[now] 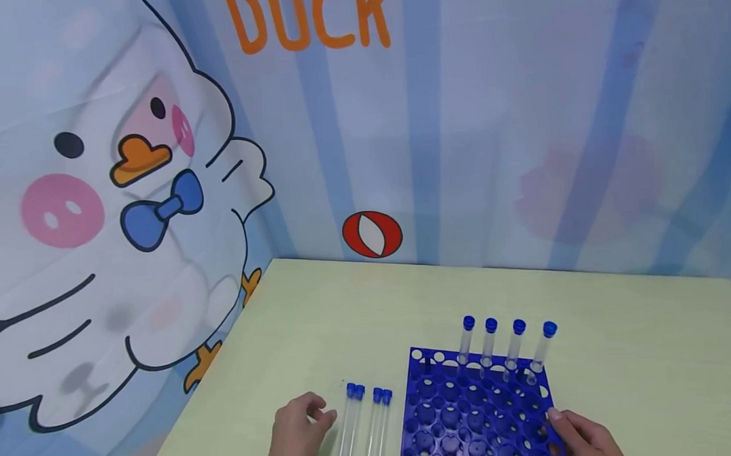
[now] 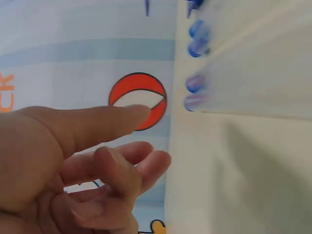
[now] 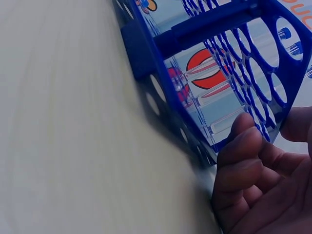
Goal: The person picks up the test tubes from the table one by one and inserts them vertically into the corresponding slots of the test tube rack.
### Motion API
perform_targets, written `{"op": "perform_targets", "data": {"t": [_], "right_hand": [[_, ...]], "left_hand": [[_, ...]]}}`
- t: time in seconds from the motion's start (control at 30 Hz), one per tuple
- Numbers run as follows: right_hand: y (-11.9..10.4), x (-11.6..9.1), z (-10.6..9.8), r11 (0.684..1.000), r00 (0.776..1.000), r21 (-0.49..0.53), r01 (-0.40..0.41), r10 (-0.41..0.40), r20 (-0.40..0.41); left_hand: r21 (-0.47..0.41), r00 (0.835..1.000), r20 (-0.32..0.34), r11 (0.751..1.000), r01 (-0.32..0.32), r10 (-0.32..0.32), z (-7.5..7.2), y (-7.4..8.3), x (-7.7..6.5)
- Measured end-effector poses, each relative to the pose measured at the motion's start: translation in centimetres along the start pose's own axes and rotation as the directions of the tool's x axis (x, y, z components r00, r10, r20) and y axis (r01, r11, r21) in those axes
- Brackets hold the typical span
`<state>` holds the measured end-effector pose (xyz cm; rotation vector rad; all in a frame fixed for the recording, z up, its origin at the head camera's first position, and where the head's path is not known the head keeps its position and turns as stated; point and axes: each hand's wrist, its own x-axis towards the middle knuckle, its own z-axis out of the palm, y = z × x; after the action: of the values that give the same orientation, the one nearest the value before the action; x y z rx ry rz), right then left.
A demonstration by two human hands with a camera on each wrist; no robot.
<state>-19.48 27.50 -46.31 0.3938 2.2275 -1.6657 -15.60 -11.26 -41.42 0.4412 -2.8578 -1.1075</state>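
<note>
A blue test tube rack [image 1: 461,402] stands on the table, full of round holes. Several clear test tubes with blue caps [image 1: 514,340] are upright in its far row. My right hand [image 1: 583,437] grips the rack's right side. In the right wrist view, its thumb is on the top plate and its curled fingers [image 3: 241,168] are at the side below. To the rack's left, two pairs of capped test tubes [image 1: 377,421] lie side by side on the table. Just left of them hovers my left hand [image 1: 299,431], fingers loosely bent, holding nothing.
The pale yellow-green table [image 1: 640,352] extends on both sides of the rack. A blue striped backdrop [image 1: 460,149] rises along its far edge. On the left, a cloth wall printed with a duck [image 1: 178,277] borders the table.
</note>
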Motion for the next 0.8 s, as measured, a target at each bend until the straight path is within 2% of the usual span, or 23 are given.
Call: {"op": "perform_targets", "data": {"t": [0.13, 0.23, 0.33, 0.67, 0.8], "right_hand": [[-0.1, -0.1, -0.3, 1.0, 1.0, -0.008, -0.013, 0.013, 0.003], [-0.2, -0.1, -0.4, 1.0, 1.0, -0.018, -0.009, 0.009, 0.012], [-0.1, -0.1, -0.3, 1.0, 1.0, -0.009, -0.01, 0.01, 0.019], [0.1, -0.3, 0.0, 0.999, 0.999, 0.041, -0.029, 0.027, 0.042], [-0.2, -0.2, -0.2, 0.998, 0.999, 0.05, -0.023, 0.021, 0.046]], "left_hand": [[0.012, 0.999, 0.03, 1.0, 0.018, -0.018, 1.2, -1.0, -0.1], [0.018, 0.999, 0.032, 1.0, 0.005, -0.006, 2.1, -1.0, -0.1], [0.04, 0.999, 0.034, 0.999, 0.023, -0.024, 2.6, -0.8, -0.2], [0.099, 0.996, 0.08, 0.995, 0.027, -0.035, 2.5, -1.2, -0.6], [0.085, 0.996, 0.086, 0.996, -0.031, 0.023, 2.3, -1.2, -0.7]]}}
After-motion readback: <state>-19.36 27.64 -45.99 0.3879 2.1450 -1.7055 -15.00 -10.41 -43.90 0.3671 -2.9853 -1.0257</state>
